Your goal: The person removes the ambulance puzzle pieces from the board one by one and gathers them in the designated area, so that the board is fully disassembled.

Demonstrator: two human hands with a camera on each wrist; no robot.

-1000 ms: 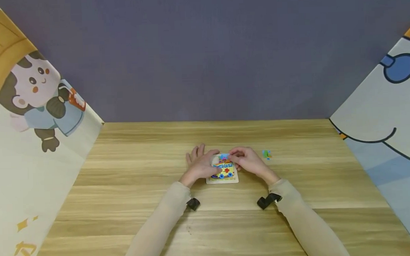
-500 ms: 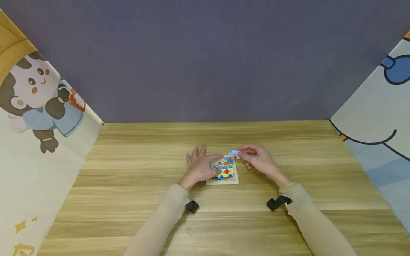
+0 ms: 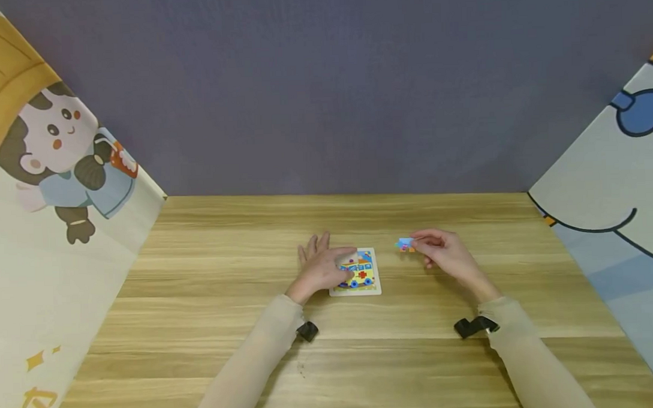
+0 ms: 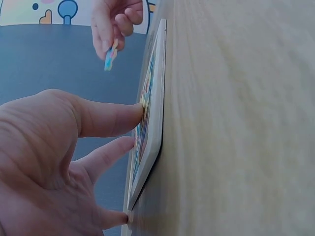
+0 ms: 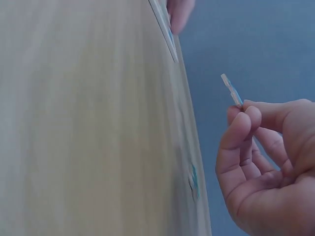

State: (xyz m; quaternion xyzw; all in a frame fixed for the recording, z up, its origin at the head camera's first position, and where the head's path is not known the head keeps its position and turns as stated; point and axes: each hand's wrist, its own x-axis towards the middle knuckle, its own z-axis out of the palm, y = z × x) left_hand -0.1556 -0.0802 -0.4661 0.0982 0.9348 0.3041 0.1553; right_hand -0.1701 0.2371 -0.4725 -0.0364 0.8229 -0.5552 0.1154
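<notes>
A small jigsaw puzzle board (image 3: 355,292) with a pale frame and a yellow ambulance picture lies flat on the table. My left hand (image 3: 323,269) rests over its left side, fingers spread. In the left wrist view the left thumb (image 4: 115,119) presses on the picture, with one fingertip at the board's edge. To the right of the board, my right hand (image 3: 444,254) pinches a light-blue puzzle piece (image 3: 405,244) between thumb and fingers, held above the table. The right wrist view shows this piece (image 5: 231,90) edge-on. A pale bare patch shows near the picture's top, partly covered by the left hand.
Another loose puzzle piece (image 5: 194,181) lies on the table in the right wrist view; the right hand hides it in the head view. The wooden table (image 3: 226,261) meets a dark wall (image 3: 322,90) behind, with cartoon-printed panels at both sides.
My right hand has lifted the light-blue piece from the board's top right and carried it off to the right. The left hand has stayed on the board.
</notes>
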